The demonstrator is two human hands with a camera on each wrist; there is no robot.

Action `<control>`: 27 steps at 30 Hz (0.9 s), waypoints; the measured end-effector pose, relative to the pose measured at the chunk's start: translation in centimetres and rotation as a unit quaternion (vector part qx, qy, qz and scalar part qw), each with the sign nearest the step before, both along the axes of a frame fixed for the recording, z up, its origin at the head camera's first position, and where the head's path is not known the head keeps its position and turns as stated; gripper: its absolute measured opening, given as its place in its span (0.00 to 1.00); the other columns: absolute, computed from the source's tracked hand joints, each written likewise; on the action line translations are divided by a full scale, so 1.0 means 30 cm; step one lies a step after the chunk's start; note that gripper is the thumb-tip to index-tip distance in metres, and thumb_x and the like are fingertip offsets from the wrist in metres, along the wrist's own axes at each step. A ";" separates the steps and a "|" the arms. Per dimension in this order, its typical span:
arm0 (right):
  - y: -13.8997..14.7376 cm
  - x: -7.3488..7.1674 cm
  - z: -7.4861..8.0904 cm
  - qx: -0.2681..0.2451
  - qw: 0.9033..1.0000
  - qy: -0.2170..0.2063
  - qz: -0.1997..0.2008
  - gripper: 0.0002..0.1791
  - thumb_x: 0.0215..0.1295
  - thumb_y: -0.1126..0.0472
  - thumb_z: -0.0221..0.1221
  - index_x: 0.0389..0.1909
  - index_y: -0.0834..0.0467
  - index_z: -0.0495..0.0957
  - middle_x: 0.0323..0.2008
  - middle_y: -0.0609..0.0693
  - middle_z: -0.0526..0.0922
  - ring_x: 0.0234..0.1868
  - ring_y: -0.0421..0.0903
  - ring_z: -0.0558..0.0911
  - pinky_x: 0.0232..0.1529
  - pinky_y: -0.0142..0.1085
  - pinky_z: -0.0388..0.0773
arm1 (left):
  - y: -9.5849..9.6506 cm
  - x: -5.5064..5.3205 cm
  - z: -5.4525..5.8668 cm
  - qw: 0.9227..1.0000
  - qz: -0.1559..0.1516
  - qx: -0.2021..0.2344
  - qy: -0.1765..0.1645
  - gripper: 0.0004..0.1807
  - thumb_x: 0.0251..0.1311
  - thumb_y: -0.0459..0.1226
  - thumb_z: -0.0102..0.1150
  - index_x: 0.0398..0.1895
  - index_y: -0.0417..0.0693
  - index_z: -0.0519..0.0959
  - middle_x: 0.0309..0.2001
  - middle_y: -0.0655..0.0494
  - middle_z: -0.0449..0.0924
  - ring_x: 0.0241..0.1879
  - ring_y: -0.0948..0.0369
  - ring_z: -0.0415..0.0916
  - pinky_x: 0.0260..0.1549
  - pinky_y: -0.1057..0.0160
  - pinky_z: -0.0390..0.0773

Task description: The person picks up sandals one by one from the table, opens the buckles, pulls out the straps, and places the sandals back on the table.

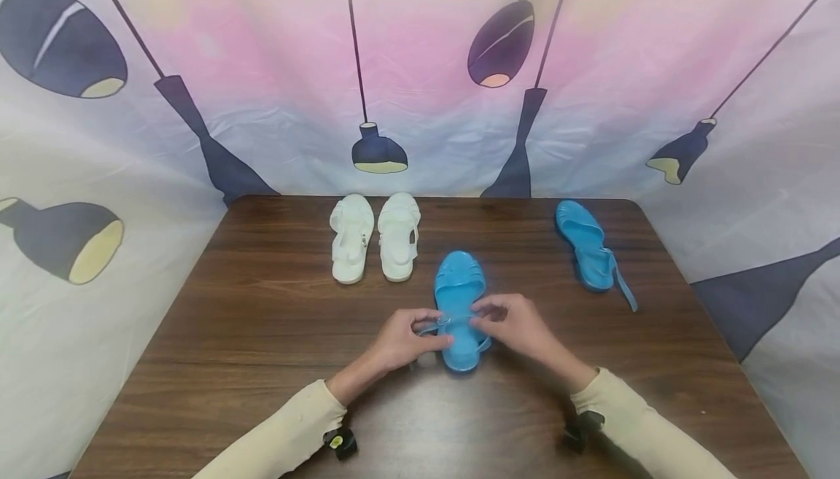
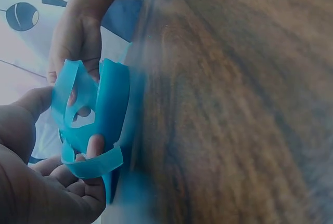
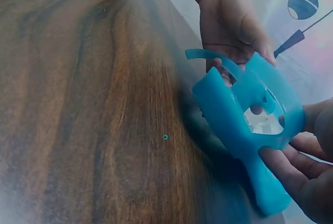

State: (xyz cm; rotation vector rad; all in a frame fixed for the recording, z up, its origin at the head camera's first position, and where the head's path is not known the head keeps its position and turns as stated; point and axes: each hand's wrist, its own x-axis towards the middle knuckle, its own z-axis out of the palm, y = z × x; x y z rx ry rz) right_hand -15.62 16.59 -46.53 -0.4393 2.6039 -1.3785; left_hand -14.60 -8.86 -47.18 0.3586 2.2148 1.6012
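Observation:
A blue sandal (image 1: 461, 280) stands on the table between the two hands, toe pointing away. My left hand (image 1: 402, 338) pinches the ankle strap (image 1: 428, 329) at the sandal's left side, near its buckle. From the right, my right hand (image 1: 517, 324) holds the strap between thumb and fingers. In the left wrist view a loose strap end (image 2: 92, 166) curves round the left fingertips. The right wrist view shows the right hand (image 3: 312, 169) gripping the heel strap (image 3: 283, 104), with the left hand (image 3: 229, 24) opposite. Whether the strap is fastened cannot be told.
Two white sandals (image 1: 352, 242) stand side by side at the table's back, left of centre. Another blue sandal (image 1: 593, 249), its strap hanging loose, lies at the back right. A tiny blue ring (image 3: 165, 137) lies on the wooden table (image 1: 262, 318). Printed cloth (image 1: 433, 41) hangs behind.

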 end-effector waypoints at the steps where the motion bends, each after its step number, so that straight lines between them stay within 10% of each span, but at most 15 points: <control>1: 0.000 0.000 -0.003 -0.002 1.000 0.000 0.003 0.11 0.66 0.56 0.69 0.47 0.54 0.86 0.37 0.45 0.87 0.38 0.41 0.85 0.36 0.34 0.84 | -0.002 0.001 -0.003 1.000 -0.002 -0.001 -0.002 0.28 0.61 0.47 0.72 0.59 0.42 0.81 0.62 0.41 0.80 0.61 0.47 0.79 0.54 0.50 0.82; 27: -0.099 -0.088 0.023 0.094 0.985 0.038 0.137 0.16 0.67 0.47 0.66 0.49 0.52 0.87 0.45 0.41 0.88 0.48 0.39 0.84 0.51 0.42 0.82 | -0.044 0.007 -0.012 0.999 -0.008 -0.014 -0.030 0.20 0.69 0.41 0.63 0.57 0.36 0.78 0.44 0.48 0.86 0.41 0.59 0.84 0.39 0.63 0.83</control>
